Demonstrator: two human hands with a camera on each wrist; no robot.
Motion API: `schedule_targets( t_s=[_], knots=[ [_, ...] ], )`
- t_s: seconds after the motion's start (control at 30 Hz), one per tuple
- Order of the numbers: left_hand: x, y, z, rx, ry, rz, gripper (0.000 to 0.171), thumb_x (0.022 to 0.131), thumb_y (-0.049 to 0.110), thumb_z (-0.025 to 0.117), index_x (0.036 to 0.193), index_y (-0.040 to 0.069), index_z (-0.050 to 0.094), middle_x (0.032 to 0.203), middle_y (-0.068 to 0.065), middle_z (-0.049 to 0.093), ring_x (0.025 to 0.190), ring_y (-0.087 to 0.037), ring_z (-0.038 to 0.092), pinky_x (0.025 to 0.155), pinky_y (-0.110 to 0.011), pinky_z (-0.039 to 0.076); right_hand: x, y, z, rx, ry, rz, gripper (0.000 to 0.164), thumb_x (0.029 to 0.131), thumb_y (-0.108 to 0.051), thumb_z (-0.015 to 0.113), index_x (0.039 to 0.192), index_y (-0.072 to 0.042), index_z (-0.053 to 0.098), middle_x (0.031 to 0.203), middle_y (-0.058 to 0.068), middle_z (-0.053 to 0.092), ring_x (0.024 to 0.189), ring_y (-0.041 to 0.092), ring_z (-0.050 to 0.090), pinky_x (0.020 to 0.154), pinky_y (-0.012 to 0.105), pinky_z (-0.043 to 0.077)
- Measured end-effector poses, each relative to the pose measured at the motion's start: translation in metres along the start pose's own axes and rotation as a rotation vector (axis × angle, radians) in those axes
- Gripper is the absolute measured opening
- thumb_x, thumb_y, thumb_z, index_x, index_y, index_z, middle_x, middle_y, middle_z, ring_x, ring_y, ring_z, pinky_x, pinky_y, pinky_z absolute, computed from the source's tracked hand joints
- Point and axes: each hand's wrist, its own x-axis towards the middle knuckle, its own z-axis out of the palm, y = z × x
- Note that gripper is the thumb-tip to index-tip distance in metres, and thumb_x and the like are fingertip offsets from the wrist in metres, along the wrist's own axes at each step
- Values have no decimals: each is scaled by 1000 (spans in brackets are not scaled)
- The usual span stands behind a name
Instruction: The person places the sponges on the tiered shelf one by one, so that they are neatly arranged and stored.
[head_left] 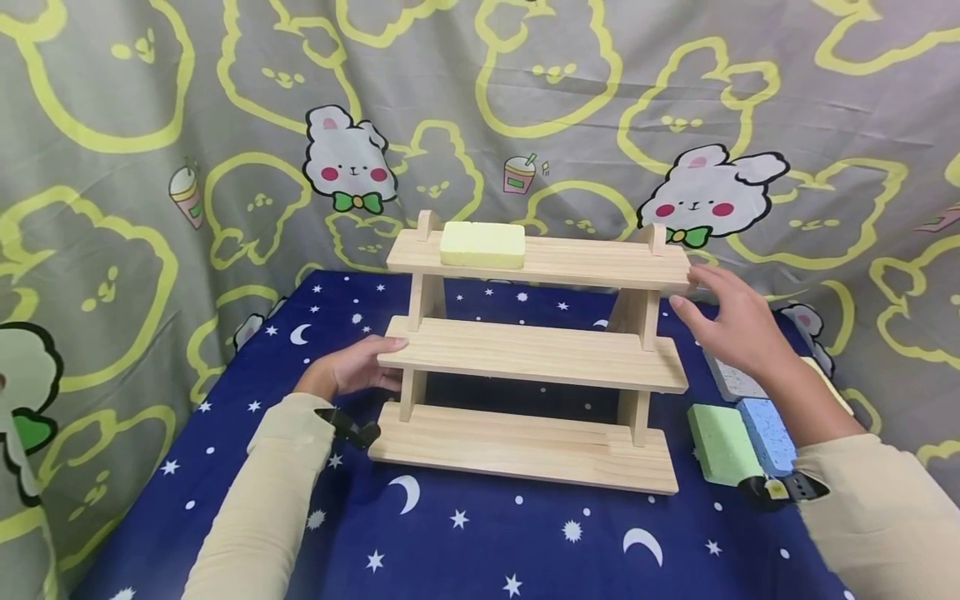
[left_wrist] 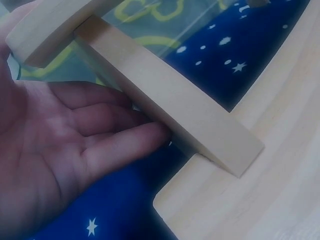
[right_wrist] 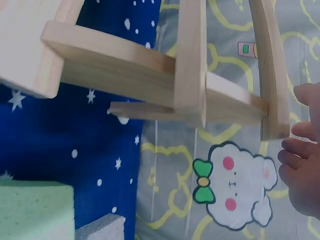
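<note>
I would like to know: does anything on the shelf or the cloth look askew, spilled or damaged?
Nothing stands out. The wooden shelf stands upright on the cloth, with no visible breakage or spill; the yellow block lies flat on its top tier, toward the left end.

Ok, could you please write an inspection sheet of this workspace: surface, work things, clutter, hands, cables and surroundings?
Surface: dark blue cloth with white stars and moons.
Work things: three-tier wooden shelf, upright; yellow block on its top tier, toward the left end.
Clutter: right of the shelf, green block, blue block, speckled grey block; another pale yellow piece, mostly hidden behind the arm.
Hands: left hand grips the middle tier's left end; right hand at the top tier's right end, contact unclear.
Cables: nothing seen.
Surroundings: grey curtain with yellow outlines and white rabbits.
</note>
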Motion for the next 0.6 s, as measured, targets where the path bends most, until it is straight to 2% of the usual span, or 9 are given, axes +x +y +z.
schedule_targets(
  t_s=[0.27, 0.6],
  knots=[
    [0, 1, -1, -13, -3, -11, 65, 92, 35, 42, 142, -2, 28, 137, -28, 37, 123, -39, 44, 97, -54, 42, -22, 19, 3, -12, -5, 73, 64, 96, -39, 46, 143, 2, 32, 144, 30, 31, 131, 52, 27, 98, 69, 23],
    [1, 0, -2, -15, -8, -11, 64, 92, 36, 42, 142, -2, 28, 138, -28, 36, 124, -40, 43, 97, -54, 42, -56, 43, 18, 16, -49, 184, 67, 97, -40, 43, 142, 7, 30, 140, 37, 30, 126, 57, 27, 94, 71, 25]
  ],
)
